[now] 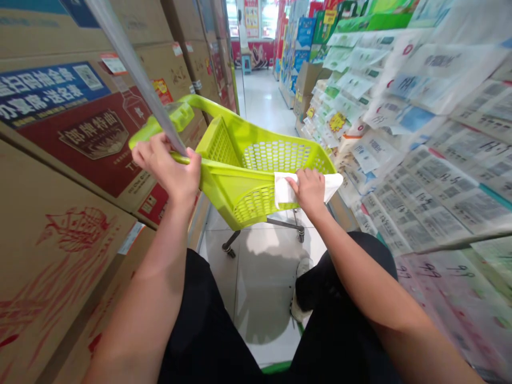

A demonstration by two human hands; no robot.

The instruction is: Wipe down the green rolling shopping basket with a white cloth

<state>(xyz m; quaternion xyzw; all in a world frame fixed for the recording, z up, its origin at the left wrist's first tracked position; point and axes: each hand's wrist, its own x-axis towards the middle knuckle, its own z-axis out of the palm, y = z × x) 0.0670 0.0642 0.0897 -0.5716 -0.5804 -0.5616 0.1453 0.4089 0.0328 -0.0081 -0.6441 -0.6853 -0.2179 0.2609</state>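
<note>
Both forearms fill the near view above dark trousers, reaching forward down a narrow shop aisle.

Largest first: stacked cardboard cartons (60,176) wall your left side; packed paper goods (432,160) on shelving crowd your right. White tiled floor (264,277) runs between them.

Green plastic trolley (256,170) stands on that floor just ahead of you, tilted leftward in view, its left side near the cartons. Its basket looks empty, as far as the mesh shows.

Your left hand (170,170) has its grip clamped on a grey pole (136,74) at the trolley's near left corner, by the handle. Your right hand (308,189) presses a white cloth (286,192) flat against the near right rim, fingers spread, not clenched.

Risks, as judged:
- Wheels look free; a hard wipe could roll the trolley away or swing it into the cartons.
- Pole slants up past the carton labels; a jerk may snag one.
- Cloth is only pinned by your palm, so it could slip off the rim to the floor.
- Your shoe (300,298) sits near the rear castor; a backward roll could catch it.
</note>
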